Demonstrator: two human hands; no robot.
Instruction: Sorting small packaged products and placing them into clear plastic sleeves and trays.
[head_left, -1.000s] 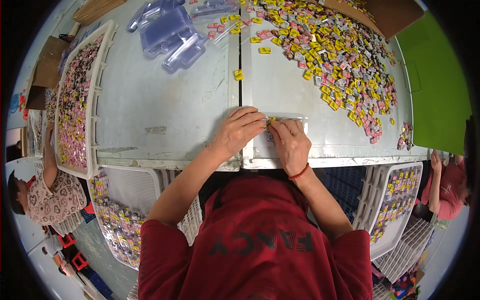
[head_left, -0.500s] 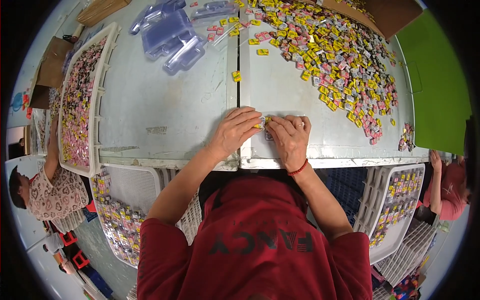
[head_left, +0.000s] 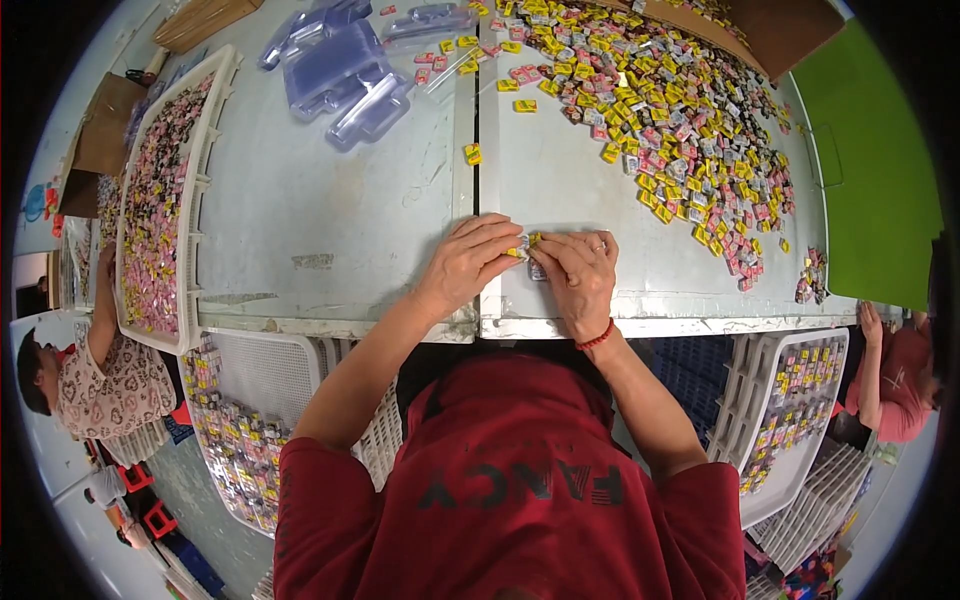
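Note:
Near the front edge of the table, by the seam between two tabletops, my hands come close together. My left hand (head_left: 466, 264) is closed, its fingertips pinching a small yellow-and-white rectangular piece (head_left: 519, 250). My right hand (head_left: 580, 268) bends its fingers down with the tips pressed together beside that piece; a bit of yellow shows at the tips, but the fingers mostly cover it. Under the right fingers lies a small dark-and-pink piece (head_left: 538, 271), partly hidden. A red bead bracelet (head_left: 597, 337) circles my right wrist.
A big pile of small yellow, pink and grey pieces (head_left: 680, 130) spreads across the right tabletop. Clear plastic blister trays (head_left: 335, 70) lie at the back left. White baskets of pieces (head_left: 190, 200) stand left, and others below the table edge. Co-workers sit at both sides.
My right fingers have shifted slightly and curled in more, showing more of the piece beneath. My left hand stays almost still.

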